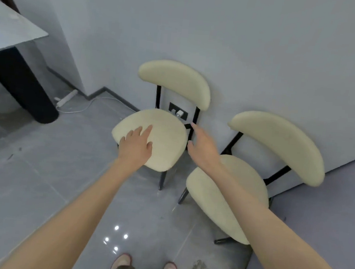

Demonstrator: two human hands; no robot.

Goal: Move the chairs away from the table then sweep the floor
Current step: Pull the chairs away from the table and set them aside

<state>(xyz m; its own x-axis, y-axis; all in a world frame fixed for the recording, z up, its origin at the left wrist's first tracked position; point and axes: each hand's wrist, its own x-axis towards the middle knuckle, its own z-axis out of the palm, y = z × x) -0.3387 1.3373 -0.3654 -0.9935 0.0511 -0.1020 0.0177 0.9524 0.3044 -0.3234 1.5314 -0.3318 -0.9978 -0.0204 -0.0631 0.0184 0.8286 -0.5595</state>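
Left fingers over cream chair seat

We see two matching chairs, cream padded with thin black legs, upright against the far wall. The left chair stands just beside the right chair. The pale-topped table stands far left, well apart, on the glossy grey floor.

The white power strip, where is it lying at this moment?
In the head view, the power strip lies on the floor at the left, near the wall corner, just right of the table's dark base.
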